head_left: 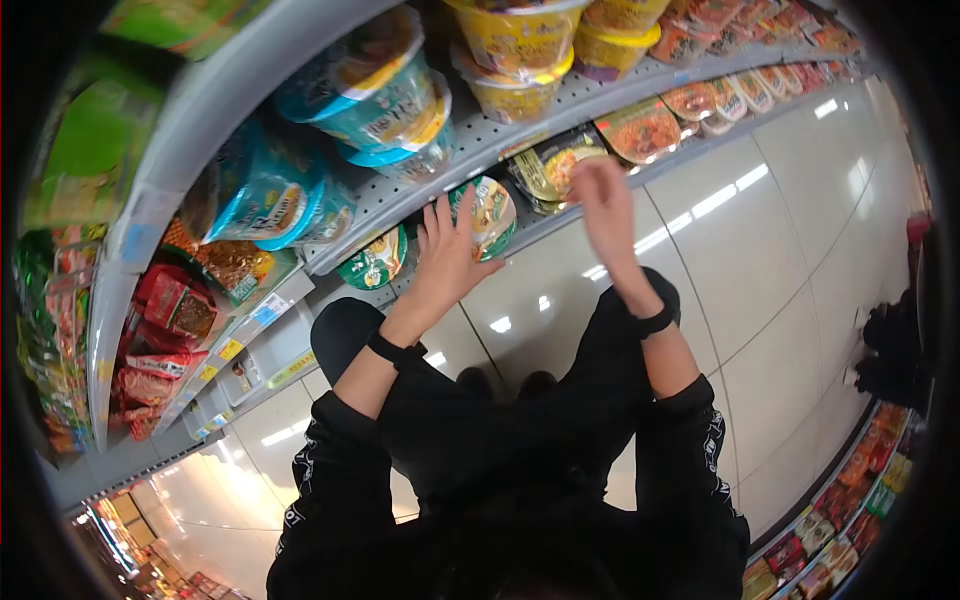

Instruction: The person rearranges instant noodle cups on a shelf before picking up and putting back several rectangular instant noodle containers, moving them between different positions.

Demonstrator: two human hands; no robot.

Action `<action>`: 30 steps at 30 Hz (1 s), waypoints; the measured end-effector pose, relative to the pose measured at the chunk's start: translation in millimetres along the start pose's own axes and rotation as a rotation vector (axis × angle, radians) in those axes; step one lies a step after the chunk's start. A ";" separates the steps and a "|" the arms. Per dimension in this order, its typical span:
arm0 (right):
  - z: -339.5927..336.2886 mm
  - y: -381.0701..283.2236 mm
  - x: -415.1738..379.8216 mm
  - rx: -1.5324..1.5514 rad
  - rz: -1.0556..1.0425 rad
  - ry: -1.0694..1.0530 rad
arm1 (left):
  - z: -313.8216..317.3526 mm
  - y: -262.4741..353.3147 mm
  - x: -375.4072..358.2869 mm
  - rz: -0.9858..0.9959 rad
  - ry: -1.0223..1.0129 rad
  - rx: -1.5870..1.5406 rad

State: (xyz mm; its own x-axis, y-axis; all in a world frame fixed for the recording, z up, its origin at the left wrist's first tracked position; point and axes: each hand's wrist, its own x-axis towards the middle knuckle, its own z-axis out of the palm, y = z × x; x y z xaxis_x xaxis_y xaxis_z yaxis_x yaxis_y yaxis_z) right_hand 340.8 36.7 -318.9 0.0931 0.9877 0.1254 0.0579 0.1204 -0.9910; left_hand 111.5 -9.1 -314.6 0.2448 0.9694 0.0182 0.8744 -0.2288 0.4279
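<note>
My left hand point(446, 252) reaches over the bottom shelf with its fingers spread. Its fingertips are right at a round green-and-white instant noodle bowl point(492, 216), seen from its lid. A second green noodle bowl point(374, 260) sits to the left of that hand, partly under the shelf above. My right hand point(605, 208) is raised in front of the shelf with its fingers curled in, somewhat blurred, and nothing shows in them. Behind its fingertips lies a black-and-gold boxed noodle pack point(548, 172). Both wrists wear black bands.
Stacked blue noodle tubs point(385, 115) and yellow noodle tubs point(515, 45) fill the shelf above; its metal edge point(440, 180) overhangs the lower row. Red packets point(180, 300) stand left. My bent knees point(345, 335) are close to the shelf, over a tiled floor point(770, 260).
</note>
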 end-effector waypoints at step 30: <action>101.0 138.5 -52.5 -0.326 0.037 -0.348 | -5.3 -24.9 4.0 -0.007 -0.084 0.010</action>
State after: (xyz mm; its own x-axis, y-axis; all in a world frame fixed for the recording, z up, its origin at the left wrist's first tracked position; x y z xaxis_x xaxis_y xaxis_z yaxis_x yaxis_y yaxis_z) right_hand 243.6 11.6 -467.4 -0.2339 0.9722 0.0127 0.3748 0.1022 -0.9214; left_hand 88.5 0.9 -320.4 0.2729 0.9601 -0.0612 0.8801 -0.2235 0.4189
